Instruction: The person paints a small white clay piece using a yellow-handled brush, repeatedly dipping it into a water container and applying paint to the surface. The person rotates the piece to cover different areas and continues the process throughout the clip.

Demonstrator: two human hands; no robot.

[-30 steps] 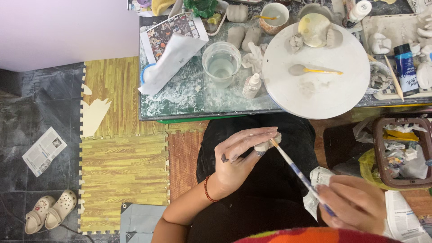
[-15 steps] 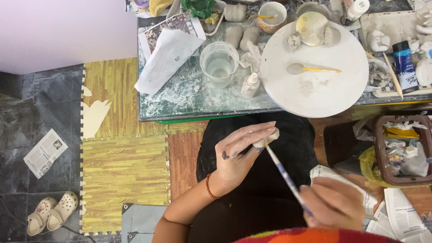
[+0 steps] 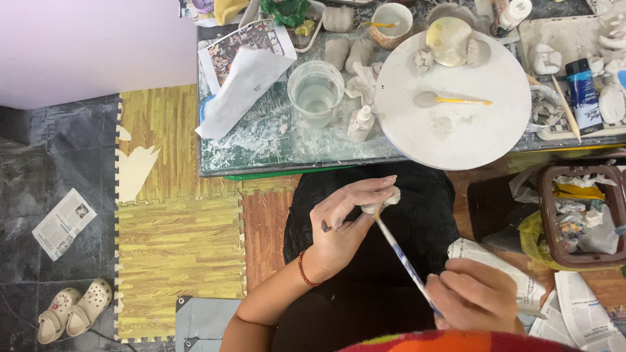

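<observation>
Both hands work below the table edge [image 3: 274,171]: left hand [image 3: 345,221] grips clay piece [image 3: 383,201], right hand [image 3: 476,293] brush [image 3: 404,257].

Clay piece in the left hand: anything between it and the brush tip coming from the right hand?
Nothing visible. The left hand pinches the small clay piece over the lap; the thin brush, held by the right hand, runs straight up to it, tip at its underside. The table lies beyond, clear of both.

left hand [image 3: 345,218]: wearing a red bead bracelet [image 3: 303,269], bearing a dark smudge; right hand [image 3: 476,294]: bare; body wearing black clothing [image 3: 391,261], bright orange-red garment [image 3: 456,342].
</observation>
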